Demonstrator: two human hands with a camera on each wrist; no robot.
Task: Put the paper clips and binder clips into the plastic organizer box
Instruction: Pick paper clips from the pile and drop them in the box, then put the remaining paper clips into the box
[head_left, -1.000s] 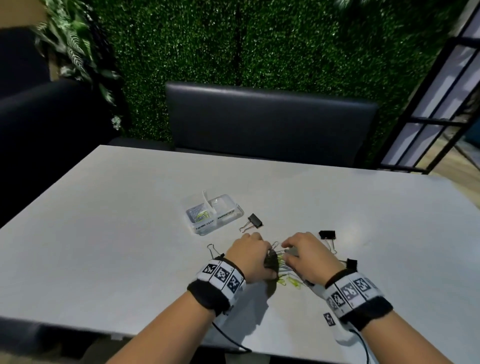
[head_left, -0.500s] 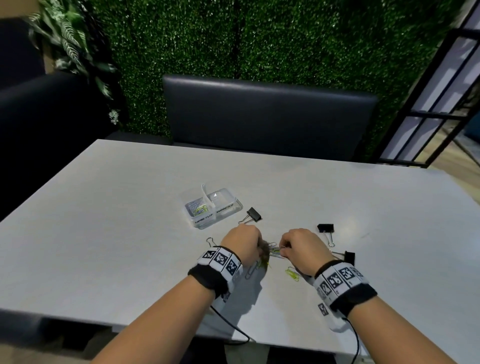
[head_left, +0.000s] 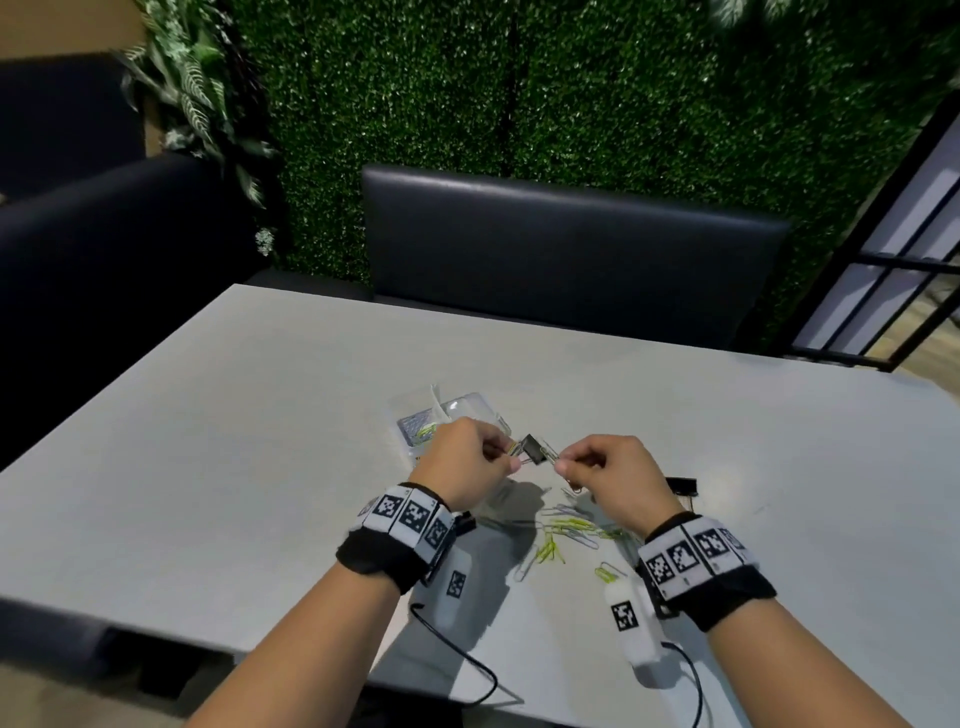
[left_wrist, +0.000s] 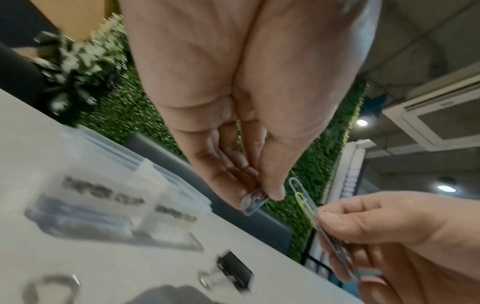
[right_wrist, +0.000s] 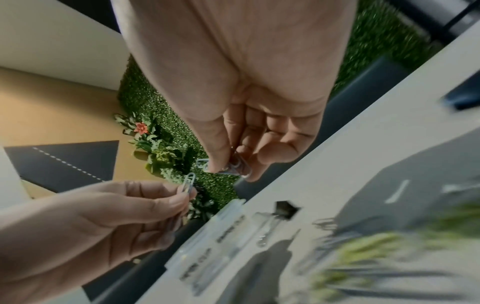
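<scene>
I've lifted both hands off the pile toward the box; left hand and right hand each pinch clips, ready to drop.

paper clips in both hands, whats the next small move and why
Probably carry the left hand a little forward to the box and drop its paper clips into the compartment already holding some. Both hands hold paper clips above the table; the box is just beyond the left hand, and the right hand can follow.
</scene>
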